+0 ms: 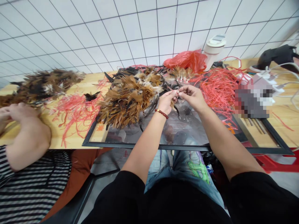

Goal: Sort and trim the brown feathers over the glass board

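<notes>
Brown and black feathers in a big fluffy pile (127,96), right beside the left hand (166,102), look like trouble to me: a sleeve or forearm brushing them could drag loose bits into the work. Bigger worry imo is the thin pinkish-red strand (171,89) up at the fingertips. If either pinch slackens it could slip, and if both hands tug too hard it might snap. There's also a tangled heap of pinkish-red plastic strips (217,88) just past the right hand (192,95), easy to snag with that wrist.

As for the 2 hands, they're nearly touching above the black-framed clear panel (191,124) on the desk. Left has thumb and fingers pinched on the strand, with a few feathers poking out below; can't tell if those are gripped too. Right has its thumb and forefinger squeezed together, but whatever's between them is too tiny to make out.
</notes>
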Demonstrator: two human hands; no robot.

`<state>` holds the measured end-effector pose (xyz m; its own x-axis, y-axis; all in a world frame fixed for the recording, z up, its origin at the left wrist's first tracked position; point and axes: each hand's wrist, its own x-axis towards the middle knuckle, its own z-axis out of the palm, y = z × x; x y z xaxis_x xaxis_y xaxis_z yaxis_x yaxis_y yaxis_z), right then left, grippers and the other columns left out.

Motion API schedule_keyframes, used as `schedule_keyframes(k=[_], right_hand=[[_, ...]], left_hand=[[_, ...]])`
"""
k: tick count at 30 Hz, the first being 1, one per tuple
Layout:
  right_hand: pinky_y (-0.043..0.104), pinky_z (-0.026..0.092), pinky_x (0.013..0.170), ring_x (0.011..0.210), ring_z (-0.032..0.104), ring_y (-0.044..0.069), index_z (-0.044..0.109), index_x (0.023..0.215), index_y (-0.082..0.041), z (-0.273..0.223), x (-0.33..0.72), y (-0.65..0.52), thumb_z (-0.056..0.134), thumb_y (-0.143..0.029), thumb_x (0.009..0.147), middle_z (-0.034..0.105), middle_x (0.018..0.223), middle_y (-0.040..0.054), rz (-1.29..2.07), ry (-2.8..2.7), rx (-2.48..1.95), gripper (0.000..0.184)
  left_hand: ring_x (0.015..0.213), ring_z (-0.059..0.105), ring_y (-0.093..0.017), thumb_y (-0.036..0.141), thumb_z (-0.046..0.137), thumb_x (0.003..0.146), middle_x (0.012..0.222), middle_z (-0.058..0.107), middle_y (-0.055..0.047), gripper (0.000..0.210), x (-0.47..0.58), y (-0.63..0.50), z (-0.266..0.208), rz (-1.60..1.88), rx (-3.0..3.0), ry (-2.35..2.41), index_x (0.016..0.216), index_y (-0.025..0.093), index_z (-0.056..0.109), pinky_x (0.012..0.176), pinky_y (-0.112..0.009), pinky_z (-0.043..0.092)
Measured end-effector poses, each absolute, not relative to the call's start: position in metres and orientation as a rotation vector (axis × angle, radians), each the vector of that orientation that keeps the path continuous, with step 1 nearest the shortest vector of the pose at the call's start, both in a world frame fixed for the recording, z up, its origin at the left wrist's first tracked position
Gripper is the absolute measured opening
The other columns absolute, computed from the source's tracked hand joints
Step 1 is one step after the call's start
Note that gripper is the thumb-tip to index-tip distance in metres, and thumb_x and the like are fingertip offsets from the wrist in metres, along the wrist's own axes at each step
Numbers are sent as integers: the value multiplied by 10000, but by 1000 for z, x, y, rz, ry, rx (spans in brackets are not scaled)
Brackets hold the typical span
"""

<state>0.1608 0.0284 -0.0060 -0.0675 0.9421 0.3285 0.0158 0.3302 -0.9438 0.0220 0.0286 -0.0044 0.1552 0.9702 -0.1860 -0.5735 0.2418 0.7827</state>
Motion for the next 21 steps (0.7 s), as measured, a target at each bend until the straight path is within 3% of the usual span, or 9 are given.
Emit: schedule_keyframes(k=[10, 14, 21], right_hand=[[310, 468, 707, 712, 568, 149, 719, 791, -207, -7, 178, 35, 766, -322, 756, 653, 761, 6, 629, -1546, -1065, 128], [328, 460, 770, 744, 556, 158, 690, 714, -220, -2, 184, 34, 752, -407, 790, 627, 741, 8, 510, -1594, -1036, 211], [310, 443, 690, 702, 523, 147, 690, 702, -215, 8, 177, 25, 800, -468, 729, 613, 724, 10, 621, -1610, -1044, 277]], left_hand=[[574, 476, -53, 342, 744, 842, 698, 567, 19, 227, 13, 27, -5, 1094, 784, 660, 744, 168, 635, 626, -247, 451], [587, 500, -59, 281, 776, 801, 658, 564, 21, 176, 11, 25, -3, 1006, 844, 598, 750, 158, 661, 628, -238, 445], [586, 477, -46, 278, 811, 751, 635, 624, 19, 219, 22, 24, -12, 928, 1193, 812, 670, 137, 664, 618, -206, 372]])
